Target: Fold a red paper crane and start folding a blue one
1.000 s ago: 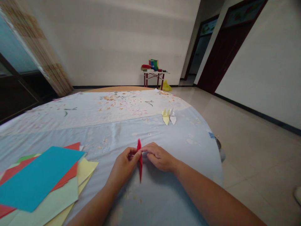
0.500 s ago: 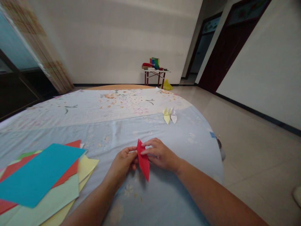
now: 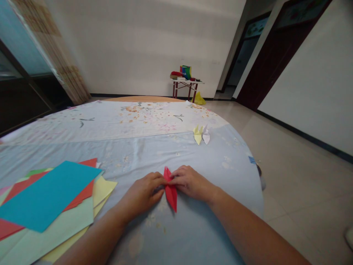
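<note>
The place looks like a room in a home. A round table point(image 3: 138, 99) with a wooden edge fills much of the frame under a flowered tablecloth point(image 3: 215, 169) in white and pale blue. A patterned curtain point(image 3: 52, 48) hangs beside dark-framed glazing point(image 3: 27, 33) at the upper left. At the upper right is a dark red door point(image 3: 278, 66) below a decorated transom point(image 3: 300, 13). Pale floor tiles point(image 3: 289, 184) and a dark baseboard point(image 3: 303, 134) run along the right; a small side table point(image 3: 200, 82) stands at upper centre.

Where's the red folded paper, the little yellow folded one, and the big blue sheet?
Red folded paper point(image 3: 171, 193): head view, near its middle.
Yellow folded paper point(image 3: 198, 137): head view, its lower part.
Blue sheet point(image 3: 51, 194): head view, its middle.
</note>
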Demonstrator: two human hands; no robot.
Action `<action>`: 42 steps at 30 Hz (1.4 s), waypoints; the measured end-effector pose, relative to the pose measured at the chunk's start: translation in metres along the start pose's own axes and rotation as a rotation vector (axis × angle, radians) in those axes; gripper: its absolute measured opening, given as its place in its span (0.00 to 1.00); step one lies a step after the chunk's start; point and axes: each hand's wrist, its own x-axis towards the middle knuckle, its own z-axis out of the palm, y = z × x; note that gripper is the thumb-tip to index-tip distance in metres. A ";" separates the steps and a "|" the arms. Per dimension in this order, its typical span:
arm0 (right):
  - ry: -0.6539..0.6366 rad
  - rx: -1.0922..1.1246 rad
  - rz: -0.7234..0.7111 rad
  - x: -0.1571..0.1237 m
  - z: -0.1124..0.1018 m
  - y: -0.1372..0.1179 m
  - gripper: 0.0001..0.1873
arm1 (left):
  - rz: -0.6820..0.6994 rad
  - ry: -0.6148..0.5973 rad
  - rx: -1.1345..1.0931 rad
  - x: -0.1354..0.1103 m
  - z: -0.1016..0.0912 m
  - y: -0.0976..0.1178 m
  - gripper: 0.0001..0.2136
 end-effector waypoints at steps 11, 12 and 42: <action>0.006 0.043 0.055 -0.003 -0.006 0.000 0.09 | 0.011 -0.038 0.062 -0.001 -0.005 0.007 0.11; 0.009 0.057 0.062 -0.003 -0.005 0.001 0.08 | 0.009 -0.037 0.046 -0.001 -0.005 0.007 0.11; 0.022 -0.008 0.212 0.006 0.009 0.006 0.13 | -0.278 0.127 -0.006 0.008 0.021 0.003 0.12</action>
